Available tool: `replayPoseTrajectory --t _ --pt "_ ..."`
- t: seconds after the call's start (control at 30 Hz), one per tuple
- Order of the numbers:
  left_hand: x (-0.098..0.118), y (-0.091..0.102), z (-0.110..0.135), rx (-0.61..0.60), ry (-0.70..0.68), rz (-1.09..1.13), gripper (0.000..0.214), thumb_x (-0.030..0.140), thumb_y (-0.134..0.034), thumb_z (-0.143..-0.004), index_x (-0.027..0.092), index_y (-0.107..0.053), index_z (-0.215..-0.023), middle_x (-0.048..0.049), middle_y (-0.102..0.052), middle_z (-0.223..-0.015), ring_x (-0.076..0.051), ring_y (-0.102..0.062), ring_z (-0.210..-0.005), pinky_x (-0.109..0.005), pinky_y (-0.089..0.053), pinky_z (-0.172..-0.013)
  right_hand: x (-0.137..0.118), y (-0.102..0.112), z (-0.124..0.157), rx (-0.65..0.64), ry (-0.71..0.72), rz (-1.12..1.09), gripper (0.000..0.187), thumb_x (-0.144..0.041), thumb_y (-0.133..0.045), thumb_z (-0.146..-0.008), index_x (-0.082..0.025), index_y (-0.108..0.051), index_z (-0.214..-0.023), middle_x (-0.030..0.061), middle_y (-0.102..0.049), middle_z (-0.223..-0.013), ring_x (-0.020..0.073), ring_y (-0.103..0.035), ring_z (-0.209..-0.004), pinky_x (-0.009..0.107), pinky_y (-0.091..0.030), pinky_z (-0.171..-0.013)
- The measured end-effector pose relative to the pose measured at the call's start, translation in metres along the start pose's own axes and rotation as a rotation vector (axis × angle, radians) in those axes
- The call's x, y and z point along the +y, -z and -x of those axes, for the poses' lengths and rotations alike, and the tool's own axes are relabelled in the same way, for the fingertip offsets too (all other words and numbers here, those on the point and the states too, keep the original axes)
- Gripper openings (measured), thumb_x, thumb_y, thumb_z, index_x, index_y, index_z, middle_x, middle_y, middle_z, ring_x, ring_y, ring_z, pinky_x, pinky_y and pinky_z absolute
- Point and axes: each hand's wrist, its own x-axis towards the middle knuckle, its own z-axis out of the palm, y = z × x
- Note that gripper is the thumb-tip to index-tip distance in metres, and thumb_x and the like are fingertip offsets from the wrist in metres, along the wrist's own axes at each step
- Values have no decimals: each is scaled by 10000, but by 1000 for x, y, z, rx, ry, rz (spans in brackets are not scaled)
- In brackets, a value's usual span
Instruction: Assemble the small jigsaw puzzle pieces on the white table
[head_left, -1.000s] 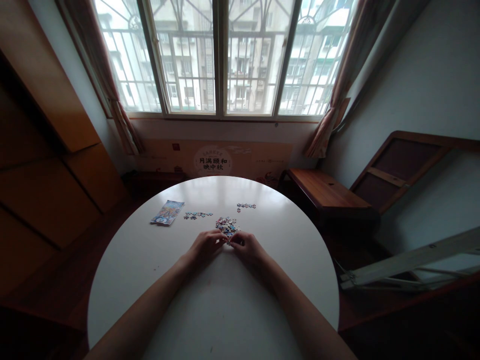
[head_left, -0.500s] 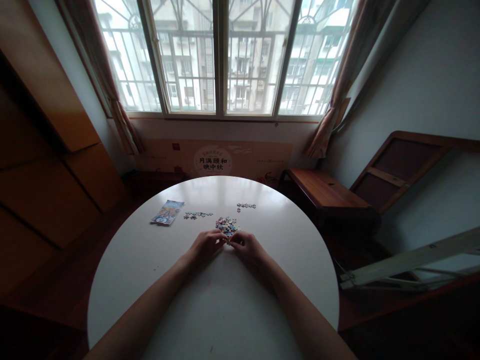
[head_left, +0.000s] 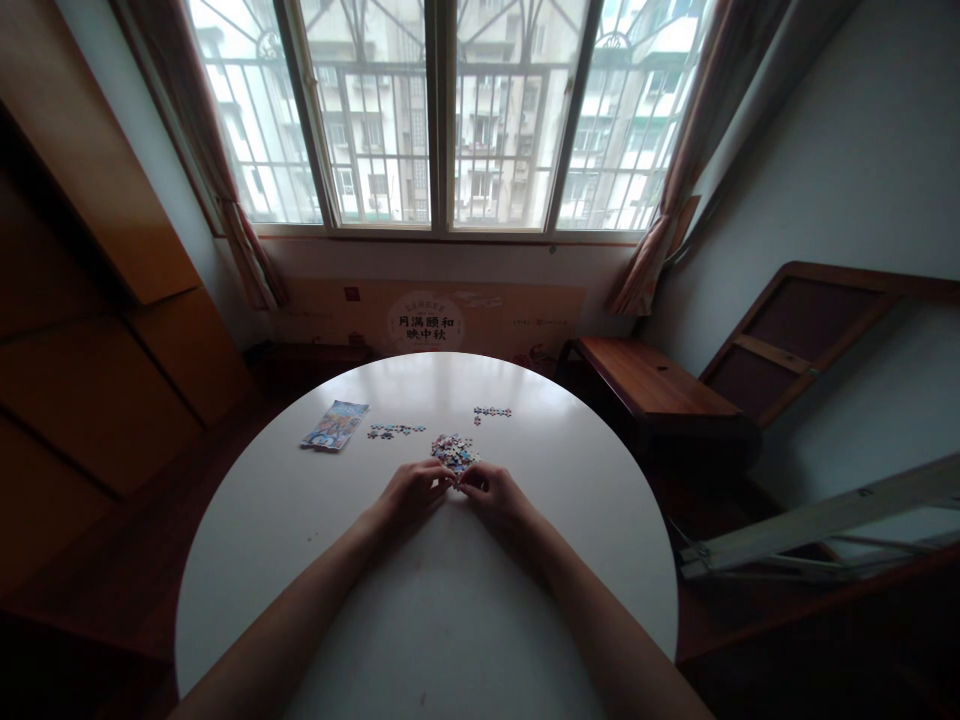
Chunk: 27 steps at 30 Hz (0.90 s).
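My left hand and my right hand meet at the near side of a heap of jigsaw puzzle pieces. Their fingertips pinch a small puzzle piece between them, mostly covered by the fingers; whether it is one piece or two joined I cannot tell. Left of the heap lies a short double row of puzzle pieces. A joined strip of pieces, with one piece sticking out toward me at its left end, lies beyond the heap to the right. A printed picture sheet or packet rests at the left.
Everything lies on a round white table. Behind it stand a printed cardboard panel and a barred window. To the right are a low wooden bench and a folded wooden frame; cabinets line the left.
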Motion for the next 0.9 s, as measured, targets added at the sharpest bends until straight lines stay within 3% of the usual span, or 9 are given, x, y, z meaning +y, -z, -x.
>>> replayPoseTrajectory --t 0.9 --pt "0 1 -1 -5 -2 1 171 181 -551 -829 202 -698 -913 -40 -664 -833 -105 -602 -678 -178 -439 -612 1 0 0 6 2 4 94 -217 -629 -748 -135 -671 -767 16 -639 -675 123 -537 -614 217 -404 -584"
